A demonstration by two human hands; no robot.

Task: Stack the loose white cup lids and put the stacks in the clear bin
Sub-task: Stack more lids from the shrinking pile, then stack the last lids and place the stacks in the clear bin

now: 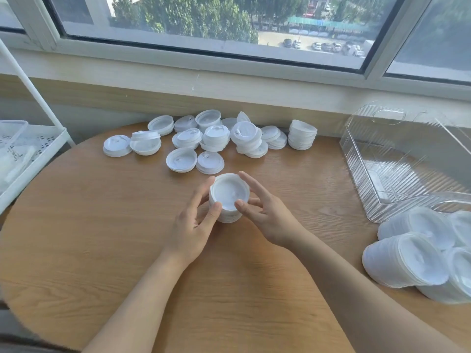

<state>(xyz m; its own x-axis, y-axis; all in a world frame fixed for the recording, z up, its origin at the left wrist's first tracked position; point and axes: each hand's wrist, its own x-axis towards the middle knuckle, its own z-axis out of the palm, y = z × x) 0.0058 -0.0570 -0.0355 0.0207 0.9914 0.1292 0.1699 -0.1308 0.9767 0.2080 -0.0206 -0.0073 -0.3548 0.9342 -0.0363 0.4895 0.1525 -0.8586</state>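
A short stack of white cup lids stands hollow side up on the round wooden table, near its middle. My left hand grips the stack's left side with thumb and fingers curled round it. My right hand holds the right side, thumb on the near rim and fingers along the far edge. Several loose lids and small lid stacks lie scattered at the table's far side. The clear bin stands at the right with no lids visible inside.
Long stacks of lids lie on their sides at the right, in front of the bin. A white wire rack with packets stands at the left. A window sill and wall run behind the table.
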